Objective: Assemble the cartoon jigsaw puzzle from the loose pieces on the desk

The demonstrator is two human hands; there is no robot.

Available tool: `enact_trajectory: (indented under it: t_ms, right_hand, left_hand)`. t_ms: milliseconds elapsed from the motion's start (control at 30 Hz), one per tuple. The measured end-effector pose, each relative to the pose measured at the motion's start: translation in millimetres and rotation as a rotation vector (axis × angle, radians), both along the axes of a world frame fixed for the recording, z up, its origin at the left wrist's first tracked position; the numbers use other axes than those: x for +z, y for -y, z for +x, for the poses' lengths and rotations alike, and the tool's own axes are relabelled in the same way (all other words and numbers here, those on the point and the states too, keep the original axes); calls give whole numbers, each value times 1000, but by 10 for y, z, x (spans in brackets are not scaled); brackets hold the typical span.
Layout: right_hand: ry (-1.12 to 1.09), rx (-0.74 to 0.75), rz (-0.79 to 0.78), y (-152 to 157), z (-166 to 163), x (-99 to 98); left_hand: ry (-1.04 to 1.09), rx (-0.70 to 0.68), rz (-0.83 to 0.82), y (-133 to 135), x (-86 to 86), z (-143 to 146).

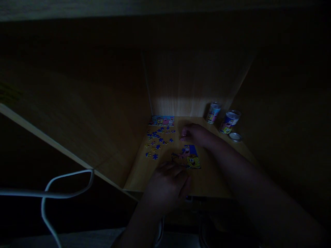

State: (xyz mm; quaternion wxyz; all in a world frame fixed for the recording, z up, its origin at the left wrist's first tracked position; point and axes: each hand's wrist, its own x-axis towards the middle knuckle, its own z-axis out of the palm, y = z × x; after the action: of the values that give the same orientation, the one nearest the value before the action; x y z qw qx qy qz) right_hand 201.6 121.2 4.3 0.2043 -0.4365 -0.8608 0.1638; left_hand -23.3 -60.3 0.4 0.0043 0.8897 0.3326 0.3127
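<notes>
A dim wooden desk (214, 179) carries a partly joined cartoon puzzle (190, 156) in blue, pink and yellow. My left hand (167, 184) rests at the puzzle's near left edge, fingers curled together; what they hold is hidden. My right hand (193, 134) reaches over the desk beyond the puzzle, fingers pinched on something too small to name. Several loose blue and yellow puzzle pieces (157, 139) lie scattered to the left of it. A finished picture card (162, 120) lies at the back of the desk.
Two small printed tins (213, 112) (229, 122) stand at the back right, with a round lid (235, 137) lying beside them. Wooden panels wall the desk at left, back and right. A white cable (51, 193) loops at lower left.
</notes>
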Motion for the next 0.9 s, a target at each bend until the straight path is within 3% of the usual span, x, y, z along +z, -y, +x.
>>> enact_trajectory:
  t_ms: [233, 567, 733, 900]
  right_hand:
    - [-210, -9, -161, 74, -64, 79]
    - [-404, 100, -573, 165, 7, 211]
    - [-407, 112, -631, 160, 14, 228]
    - [-349, 144, -578, 169, 34, 284]
  left_hand:
    - [8, 1, -6, -14, -11, 2]
    - [11, -8, -25, -23, 1, 3]
    - [11, -22, -3, -40, 19, 22]
    - [81, 14, 117, 16, 49, -31]
